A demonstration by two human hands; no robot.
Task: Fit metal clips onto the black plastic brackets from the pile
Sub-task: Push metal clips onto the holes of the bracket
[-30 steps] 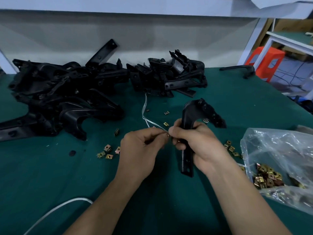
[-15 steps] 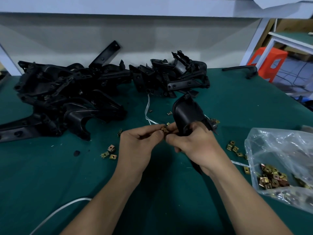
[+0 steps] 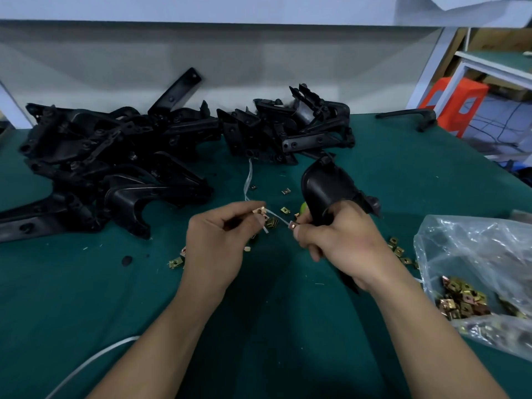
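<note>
1. Both hands are busy in the head view: left hand (image 3: 218, 246) pinches a metal clip (image 3: 260, 212) at its fingertips, and right hand (image 3: 342, 243) is wrapped round a black bracket (image 3: 325, 191) standing up out of the fist.
2. That clip sits just left of the bracket, not touching it; I'd say the left hand closes the gap rightward.
3. Far left, well apart, lies the pile (image 3: 115, 156).

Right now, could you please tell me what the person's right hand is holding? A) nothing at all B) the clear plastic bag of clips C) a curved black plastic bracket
C: the right hand grips the curved black plastic bracket, while the left hand pinches a small brass-coloured metal clip; the clear plastic bag lies apart on the green table.
</note>
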